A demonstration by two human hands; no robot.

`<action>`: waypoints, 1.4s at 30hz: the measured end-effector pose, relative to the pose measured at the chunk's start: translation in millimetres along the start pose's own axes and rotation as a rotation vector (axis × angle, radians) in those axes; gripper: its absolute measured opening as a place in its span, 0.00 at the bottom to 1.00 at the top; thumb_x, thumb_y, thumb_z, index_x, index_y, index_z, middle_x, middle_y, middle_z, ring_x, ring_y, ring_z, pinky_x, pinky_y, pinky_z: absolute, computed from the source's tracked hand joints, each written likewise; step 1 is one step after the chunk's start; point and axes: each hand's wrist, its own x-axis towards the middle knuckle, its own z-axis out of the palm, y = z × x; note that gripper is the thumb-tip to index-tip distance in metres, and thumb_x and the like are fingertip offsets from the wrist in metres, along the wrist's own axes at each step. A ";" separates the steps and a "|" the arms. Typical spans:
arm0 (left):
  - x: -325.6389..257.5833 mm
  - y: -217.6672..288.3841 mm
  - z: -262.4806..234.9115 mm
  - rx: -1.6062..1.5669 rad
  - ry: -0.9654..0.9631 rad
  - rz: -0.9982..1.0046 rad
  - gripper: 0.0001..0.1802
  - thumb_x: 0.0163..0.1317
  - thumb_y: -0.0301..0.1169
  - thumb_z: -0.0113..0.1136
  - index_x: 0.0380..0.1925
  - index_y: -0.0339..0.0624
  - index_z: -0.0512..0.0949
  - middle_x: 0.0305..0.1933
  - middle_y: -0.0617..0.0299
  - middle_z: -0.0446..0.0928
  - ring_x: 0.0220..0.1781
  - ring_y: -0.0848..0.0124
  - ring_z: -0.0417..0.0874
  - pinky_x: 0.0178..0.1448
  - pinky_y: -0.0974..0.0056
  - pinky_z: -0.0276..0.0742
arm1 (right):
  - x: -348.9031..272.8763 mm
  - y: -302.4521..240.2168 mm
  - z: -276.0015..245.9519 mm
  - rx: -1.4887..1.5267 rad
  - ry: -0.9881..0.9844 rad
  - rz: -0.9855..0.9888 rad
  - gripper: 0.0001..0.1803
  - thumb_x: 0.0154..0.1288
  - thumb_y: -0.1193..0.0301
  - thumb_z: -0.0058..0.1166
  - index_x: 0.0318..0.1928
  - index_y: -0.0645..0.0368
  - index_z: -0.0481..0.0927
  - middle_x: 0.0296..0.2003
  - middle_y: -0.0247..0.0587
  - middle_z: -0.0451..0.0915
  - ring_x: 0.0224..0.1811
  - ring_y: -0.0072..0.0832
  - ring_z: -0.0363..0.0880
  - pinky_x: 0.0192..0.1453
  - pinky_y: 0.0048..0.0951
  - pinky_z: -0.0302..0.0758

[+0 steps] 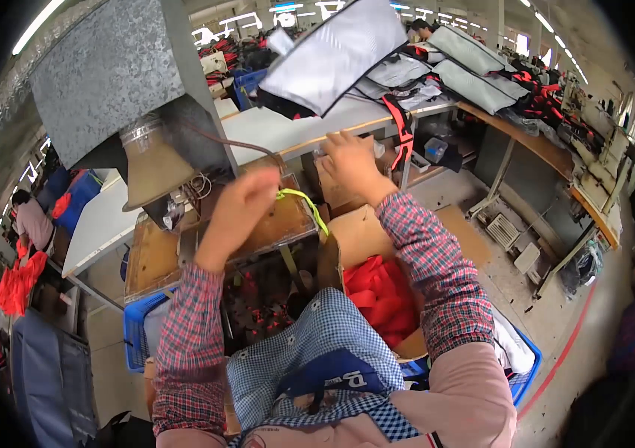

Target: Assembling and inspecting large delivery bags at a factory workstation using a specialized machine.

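My left hand (246,209) is raised over the small wooden worktop (265,228), its fingers smeared by motion. A bright yellow-green strap (304,198) runs from near its fingertips over the worktop's right edge; whether the hand touches it I cannot tell. Farther right, my right hand (355,164) reaches forward with the fingers apart and nothing in them. Beyond it, a silver-white bag-like panel with dark edging (340,56) is tilted above the long white table (265,134). Neither hand touches that panel. Below my right forearm, a cardboard box (366,228) holds red fabric (383,299).
At the left stands a machine with a grey metal housing (112,75). More silver panels (474,82) lie on the back tables, and a red-and-black strap (401,131) hangs off the edge. Blue crates (136,336) flank me. A person (32,220) sits far left.
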 end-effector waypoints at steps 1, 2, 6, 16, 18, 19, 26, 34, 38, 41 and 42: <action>-39.7 -11.0 1.7 0.108 -0.062 -0.005 0.16 0.66 0.30 0.58 0.52 0.35 0.77 0.50 0.60 0.80 0.51 0.74 0.79 0.56 0.67 0.74 | -27.1 -14.2 1.2 0.118 -0.122 0.011 0.16 0.60 0.63 0.57 0.46 0.57 0.80 0.53 0.44 0.76 0.58 0.48 0.72 0.60 0.48 0.69; -79.6 -24.2 3.2 0.056 -0.139 -0.150 0.16 0.66 0.30 0.58 0.51 0.35 0.77 0.49 0.58 0.81 0.50 0.72 0.81 0.55 0.67 0.75 | -53.0 -25.5 3.6 0.215 -0.165 0.022 0.16 0.60 0.64 0.57 0.46 0.56 0.80 0.52 0.43 0.77 0.58 0.46 0.71 0.61 0.48 0.68; -256.6 -134.4 3.6 0.421 -0.364 -0.404 0.17 0.62 0.39 0.59 0.43 0.37 0.79 0.41 0.47 0.82 0.41 0.51 0.83 0.45 0.51 0.77 | -146.5 -50.7 -0.8 0.295 -0.265 0.032 0.13 0.62 0.66 0.55 0.45 0.59 0.81 0.51 0.49 0.78 0.58 0.50 0.73 0.63 0.47 0.68; -457.3 -207.7 28.4 0.823 0.110 -0.839 0.09 0.64 0.34 0.52 0.34 0.41 0.76 0.33 0.47 0.77 0.38 0.48 0.80 0.42 0.48 0.75 | -253.4 -124.7 -1.8 0.581 -0.285 0.522 0.10 0.65 0.72 0.54 0.44 0.64 0.80 0.45 0.54 0.81 0.49 0.47 0.80 0.54 0.40 0.76; -469.7 -217.1 -3.4 0.923 0.398 -0.769 0.10 0.65 0.36 0.53 0.37 0.40 0.73 0.33 0.47 0.77 0.38 0.48 0.80 0.40 0.47 0.75 | -255.5 -149.5 1.3 0.627 -0.345 0.491 0.10 0.65 0.72 0.54 0.44 0.64 0.80 0.45 0.54 0.81 0.50 0.47 0.80 0.55 0.40 0.76; -479.1 -221.5 -18.2 0.857 0.465 -0.844 0.10 0.65 0.35 0.54 0.37 0.40 0.74 0.34 0.47 0.77 0.38 0.48 0.80 0.40 0.47 0.75 | -259.8 -159.8 5.0 0.642 -0.387 0.479 0.11 0.66 0.72 0.53 0.46 0.63 0.79 0.47 0.54 0.81 0.51 0.48 0.79 0.57 0.40 0.75; -553.5 -237.9 -65.9 0.628 0.674 -1.055 0.08 0.59 0.32 0.57 0.33 0.39 0.80 0.35 0.45 0.82 0.38 0.49 0.84 0.43 0.51 0.80 | -257.1 -219.7 23.8 0.598 -0.585 0.289 0.13 0.66 0.71 0.52 0.48 0.64 0.78 0.53 0.54 0.77 0.57 0.48 0.75 0.62 0.41 0.70; -491.5 -368.9 -122.4 0.379 1.036 -0.827 0.15 0.57 0.29 0.57 0.42 0.33 0.80 0.36 0.44 0.83 0.40 0.53 0.85 0.46 0.56 0.79 | -254.9 -241.2 46.4 0.476 -0.625 0.174 0.12 0.66 0.72 0.51 0.47 0.65 0.78 0.51 0.54 0.78 0.57 0.48 0.74 0.63 0.42 0.69; -454.1 -456.8 -122.2 0.541 0.878 -1.065 0.17 0.56 0.34 0.59 0.44 0.37 0.79 0.41 0.45 0.82 0.45 0.48 0.83 0.50 0.50 0.78 | -253.0 -240.8 48.9 0.437 -0.666 0.174 0.11 0.65 0.73 0.51 0.45 0.64 0.78 0.50 0.52 0.79 0.56 0.47 0.75 0.64 0.42 0.69; -421.7 -505.1 -111.3 0.647 0.617 -1.261 0.17 0.57 0.36 0.60 0.45 0.41 0.77 0.45 0.49 0.80 0.50 0.48 0.80 0.51 0.49 0.78 | -251.8 -239.1 45.5 0.373 -0.697 0.199 0.10 0.65 0.73 0.51 0.44 0.63 0.79 0.49 0.51 0.79 0.56 0.47 0.75 0.63 0.42 0.69; -415.7 -518.7 -111.4 0.628 0.628 -1.250 0.17 0.57 0.36 0.60 0.45 0.41 0.77 0.45 0.49 0.80 0.50 0.48 0.80 0.51 0.49 0.78 | -249.7 -241.0 45.6 0.368 -0.710 0.218 0.09 0.64 0.74 0.51 0.43 0.63 0.79 0.49 0.51 0.79 0.56 0.47 0.75 0.63 0.41 0.69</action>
